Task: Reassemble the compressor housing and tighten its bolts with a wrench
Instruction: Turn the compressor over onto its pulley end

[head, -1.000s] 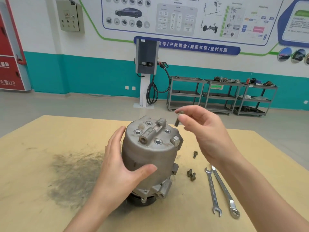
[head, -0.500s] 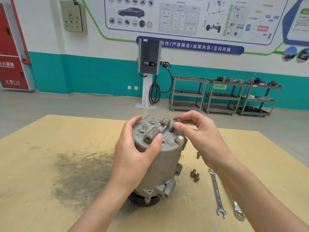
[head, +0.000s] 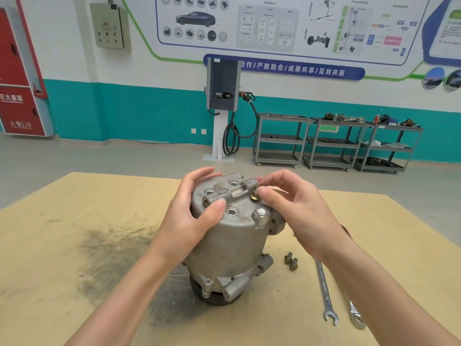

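The pale wooden table point(head: 74, 208) is topped by the upright grey cast-metal compressor housing point(head: 232, 236), gripped near its top by the left hand point(head: 197, 216). A brass-coloured bolt point(head: 255, 196) in its top face is pinched by the right hand point(head: 296, 211). Two loose bolts point(head: 290, 260) lie beside two steel wrenches point(head: 326, 293).

left hand point(head: 192, 218) gripping; right hand point(head: 296, 211) seemingly pinching.

- Upright grey cast-metal compressor housing point(head: 232, 236) at the middle of a tan wooden table point(head: 62, 283), gripped at its top left by the left hand point(head: 192, 216).
- Brass-coloured bolt head point(head: 255, 196) in a top hole, pinched by the right hand point(head: 296, 208).
- Two loose bolts point(head: 290, 260) and two steel wrenches point(head: 326, 293) on the near right.
- Dark smudge point(head: 112, 248) to the left.
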`<state>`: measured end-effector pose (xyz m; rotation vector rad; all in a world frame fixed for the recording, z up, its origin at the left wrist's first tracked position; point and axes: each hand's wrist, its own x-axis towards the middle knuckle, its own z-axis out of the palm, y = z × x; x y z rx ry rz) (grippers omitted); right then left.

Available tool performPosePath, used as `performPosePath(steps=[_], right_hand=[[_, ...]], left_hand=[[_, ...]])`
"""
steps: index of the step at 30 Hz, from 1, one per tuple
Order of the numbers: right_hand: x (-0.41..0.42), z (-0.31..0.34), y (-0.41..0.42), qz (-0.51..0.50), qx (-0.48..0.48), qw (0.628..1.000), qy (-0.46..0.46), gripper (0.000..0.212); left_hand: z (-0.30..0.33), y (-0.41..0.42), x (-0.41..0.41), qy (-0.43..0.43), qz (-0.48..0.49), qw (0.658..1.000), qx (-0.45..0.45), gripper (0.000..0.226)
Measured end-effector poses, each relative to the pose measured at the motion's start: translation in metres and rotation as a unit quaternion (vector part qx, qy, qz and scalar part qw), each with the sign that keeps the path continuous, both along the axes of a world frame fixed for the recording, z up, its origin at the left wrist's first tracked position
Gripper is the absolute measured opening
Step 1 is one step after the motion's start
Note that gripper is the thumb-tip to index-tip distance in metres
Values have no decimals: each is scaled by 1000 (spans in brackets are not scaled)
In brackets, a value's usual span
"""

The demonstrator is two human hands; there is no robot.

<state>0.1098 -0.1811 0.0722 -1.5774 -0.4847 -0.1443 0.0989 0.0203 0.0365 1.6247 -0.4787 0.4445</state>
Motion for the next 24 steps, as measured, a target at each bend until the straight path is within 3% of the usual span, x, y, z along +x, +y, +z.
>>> performPosePath(steps=[5, 9, 13, 20, 24], right_hand=[[-4, -3, -5, 67, 29, 997, -24, 22], [-8, 0, -5, 71, -40, 995, -52, 15], [-8, 2, -3, 53, -40, 997, -29, 17], [-9, 4, 1, 59, -21, 998, -6, 10], [-8, 0, 6, 24, -9, 999, -20, 14]], left_hand=[[0, 9, 15, 27, -79, 996, -19, 76], [3, 9, 18, 36, -99, 994, -10, 96], [-1, 7, 12, -21, -45, 999, 2, 72], [-8, -7, -3, -65, 28, 997, 4, 55], [-18, -7, -6, -71, 7, 997, -7, 89]])
